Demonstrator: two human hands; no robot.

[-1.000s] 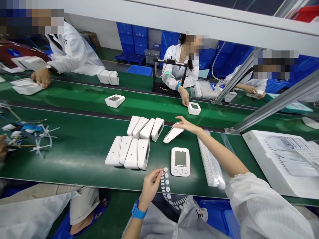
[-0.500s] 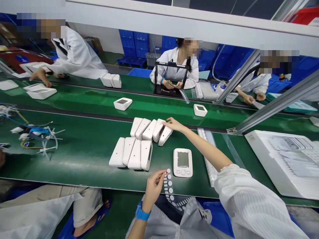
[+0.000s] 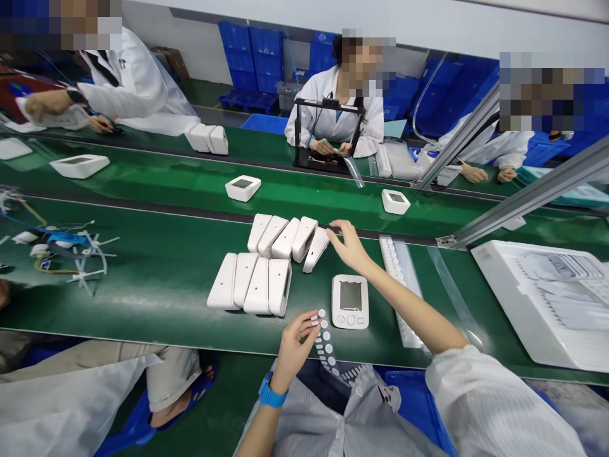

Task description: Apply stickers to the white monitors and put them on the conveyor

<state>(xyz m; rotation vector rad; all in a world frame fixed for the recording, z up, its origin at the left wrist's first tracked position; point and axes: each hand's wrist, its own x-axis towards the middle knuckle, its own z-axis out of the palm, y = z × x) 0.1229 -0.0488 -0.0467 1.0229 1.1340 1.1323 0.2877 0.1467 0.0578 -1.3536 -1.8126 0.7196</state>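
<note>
My left hand [image 3: 295, 346], with a blue band at its wrist, pinches the upper end of a clear strip of round and small oblong white adhesive pads [image 3: 328, 348]. The strip hangs over the table edge onto my lap. Fingers apart, my right hand [image 3: 351, 246] hovers beside the rightmost white device [image 3: 316, 250] of the far row; whether a fingertip touches it I cannot tell. That device leans against its neighbours. A nearer row of white devices [image 3: 221, 282] stands on edge to the left. Between my hands, one white device with a grey screen and buttons [image 3: 350, 302] lies face up.
A conveyor [image 3: 181, 181] carrying spaced white devices [image 3: 243, 188] runs beyond the green table. To the right are pad strips [image 3: 402, 292], a white foam tray [image 3: 504, 304] and a metal post [image 3: 504, 203]. Wires [image 3: 71, 247] lie left. Several co-workers sit around the line.
My right hand has moved slightly right, off the rightmost device in the far row. My left hand keeps its hold on the strip. Devices on the conveyor have shifted right.
</note>
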